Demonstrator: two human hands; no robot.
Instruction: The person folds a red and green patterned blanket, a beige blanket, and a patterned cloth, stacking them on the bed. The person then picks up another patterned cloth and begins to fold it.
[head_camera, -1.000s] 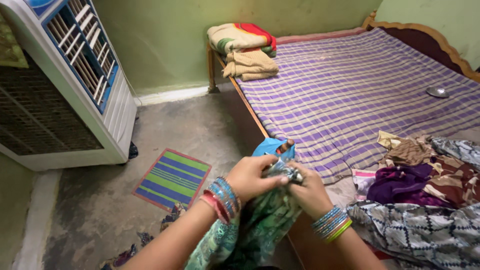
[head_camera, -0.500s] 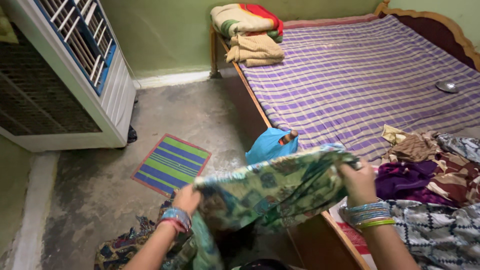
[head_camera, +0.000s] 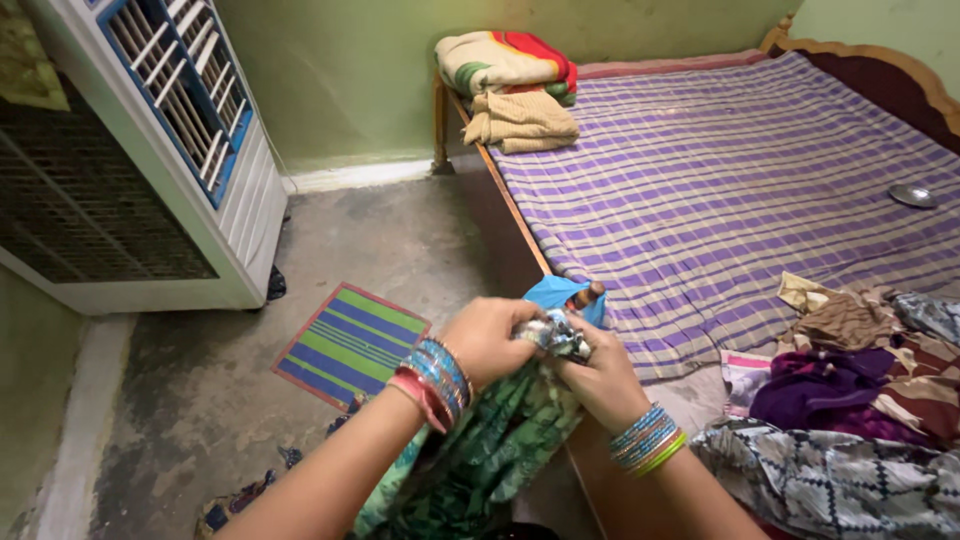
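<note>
1. The green patterned cloth (head_camera: 490, 450) is gathered up in front of the person, just off the near corner of the bed, its top edges pinched together and the rest hanging down in loose folds between the forearms.
2. The left hand (head_camera: 490, 340) and right hand (head_camera: 598, 378) meet at that top edge, fingers closed on the bunched fabric; bringing both corners to one point looks like a way to double the cloth evenly.
3. Both wrists carry stacks of bangles, mostly blue.
4. Just behind the hands a blue bag (head_camera: 560, 293) sits against the bed's edge.
5. The bed (head_camera: 700, 190) has a purple checked sheet; a heap of unfolded clothes (head_camera: 850, 380) lies at its near right, folded blankets (head_camera: 510, 85) are stacked at the far corner, and a small metal dish (head_camera: 912, 196) sits alone.
6. The concrete floor (head_camera: 380, 240) holds a striped mat (head_camera: 350, 345), an air cooler (head_camera: 130, 160) stands at left, and the walls are green.
</note>
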